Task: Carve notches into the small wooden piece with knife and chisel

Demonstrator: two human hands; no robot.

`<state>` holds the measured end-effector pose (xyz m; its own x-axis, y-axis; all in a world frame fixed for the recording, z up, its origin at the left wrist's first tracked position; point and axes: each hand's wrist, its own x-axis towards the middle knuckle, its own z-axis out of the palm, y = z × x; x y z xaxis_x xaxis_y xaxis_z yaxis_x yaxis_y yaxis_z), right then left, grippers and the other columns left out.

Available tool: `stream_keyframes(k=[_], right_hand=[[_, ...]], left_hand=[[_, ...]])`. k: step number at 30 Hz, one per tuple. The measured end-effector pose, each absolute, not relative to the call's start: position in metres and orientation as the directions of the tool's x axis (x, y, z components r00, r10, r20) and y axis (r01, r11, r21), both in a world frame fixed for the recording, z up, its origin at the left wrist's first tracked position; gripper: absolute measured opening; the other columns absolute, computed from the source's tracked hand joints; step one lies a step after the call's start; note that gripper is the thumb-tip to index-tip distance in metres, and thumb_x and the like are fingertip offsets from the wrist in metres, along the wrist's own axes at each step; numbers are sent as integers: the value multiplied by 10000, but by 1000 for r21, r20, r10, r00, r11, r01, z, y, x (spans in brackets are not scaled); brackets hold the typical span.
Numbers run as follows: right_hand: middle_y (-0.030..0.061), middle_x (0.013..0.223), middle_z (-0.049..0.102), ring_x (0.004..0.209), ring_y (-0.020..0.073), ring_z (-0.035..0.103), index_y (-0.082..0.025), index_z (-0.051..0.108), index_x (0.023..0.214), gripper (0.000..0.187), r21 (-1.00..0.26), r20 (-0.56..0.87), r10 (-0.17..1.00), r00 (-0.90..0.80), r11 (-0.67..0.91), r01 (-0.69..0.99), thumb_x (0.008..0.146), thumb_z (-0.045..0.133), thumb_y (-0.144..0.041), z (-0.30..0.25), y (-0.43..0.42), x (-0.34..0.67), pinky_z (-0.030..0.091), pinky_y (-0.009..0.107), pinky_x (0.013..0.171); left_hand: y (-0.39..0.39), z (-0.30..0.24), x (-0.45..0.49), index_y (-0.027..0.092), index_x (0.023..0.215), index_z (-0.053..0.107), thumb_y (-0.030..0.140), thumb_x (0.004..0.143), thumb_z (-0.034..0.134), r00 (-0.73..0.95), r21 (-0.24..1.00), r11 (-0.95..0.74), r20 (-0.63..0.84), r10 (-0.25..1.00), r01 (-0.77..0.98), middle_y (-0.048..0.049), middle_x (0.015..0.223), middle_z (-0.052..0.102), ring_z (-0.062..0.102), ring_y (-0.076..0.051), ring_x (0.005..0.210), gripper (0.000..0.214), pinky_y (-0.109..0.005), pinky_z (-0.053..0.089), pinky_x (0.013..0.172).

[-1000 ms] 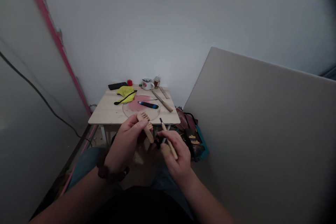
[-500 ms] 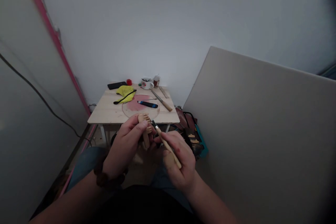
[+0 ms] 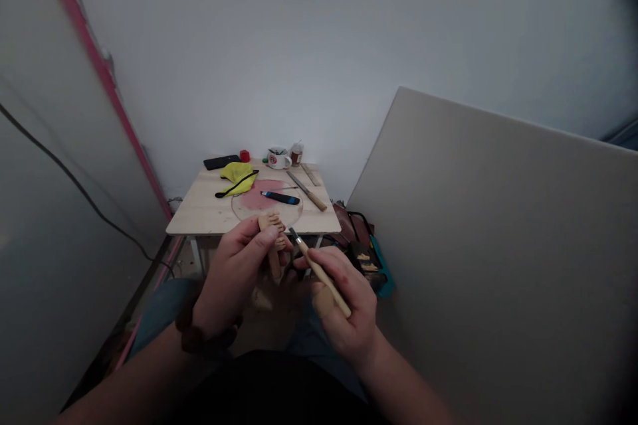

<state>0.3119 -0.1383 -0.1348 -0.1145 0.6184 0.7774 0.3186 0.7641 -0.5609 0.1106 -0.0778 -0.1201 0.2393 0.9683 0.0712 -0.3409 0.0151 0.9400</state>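
My left hand is closed round a small pale wooden carving with notched, toothed edges, held upright in front of me. My right hand grips a carving tool with a light wooden handle; its short metal blade points up and left, and the tip sits right beside the carving. Both hands hover over my lap, just in front of the near edge of a small wooden table. A dark beaded bracelet is on my left wrist.
On the table lie a blue-handled knife on a red mat, a yellow cloth, a black phone, a mug and wood-handled tools. A bag of tools sits on the floor at the right, beside a large leaning grey board.
My left hand turned the carving more upright. My right hand shifted its hold along the tool and swung the blade tip left, up against the carving.
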Motion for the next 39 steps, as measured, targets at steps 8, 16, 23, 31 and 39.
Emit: stream_keyframes(k=[8, 16, 23, 31, 39], right_hand=[[86, 1306, 873, 1177, 267, 807, -292, 726, 1570, 585, -569, 769, 626, -127, 762, 309, 1035, 615, -83, -136, -137, 313, 682, 473, 1024], [76, 1317, 877, 1191, 264, 804, -302, 721, 1584, 552, -595, 758, 640, -123, 756, 272, 1064, 627, -140, -137, -139, 315, 667, 450, 1051], [86, 1327, 883, 1217, 270, 809, -299, 725, 1585, 484, -603, 755, 645, -122, 755, 259, 1125, 609, -201, -137, -140, 314, 675, 458, 1061], [68, 1356, 879, 1267, 244, 805, -313, 706, 1612, 519, -615, 750, 652, -112, 750, 245, 1128, 595, -164, -144, -140, 313, 661, 431, 1112], [61, 1347, 885, 1258, 237, 812, -316, 733, 1569, 518, -624, 740, 667, -84, 728, 283, 1105, 598, -129, -143, -141, 319, 656, 417, 1116]], left_hand=[[-77, -125, 111, 216, 1070, 820, 487, 1078, 811, 240, 922, 29, 70, 968, -387, -34, 917, 808, 736, -201, 787, 272, -293, 611, 729], [-77, -125, 112, 209, 996, 798, 535, 1095, 783, 236, 928, 45, 46, 971, -369, -32, 851, 777, 693, -178, 730, 342, -274, 574, 687], [-80, -127, 112, 233, 1137, 806, 591, 1109, 765, 180, 938, 33, 32, 983, -346, -24, 941, 815, 726, -206, 794, 361, -300, 578, 709], [-76, -127, 109, 228, 973, 745, 589, 1142, 709, 249, 952, 17, 62, 967, -306, -7, 848, 757, 670, -180, 733, 400, -293, 555, 701], [-80, -118, 110, 226, 903, 753, 578, 1174, 624, 153, 986, -56, 80, 985, -156, -15, 784, 721, 628, -177, 708, 463, -278, 511, 664]])
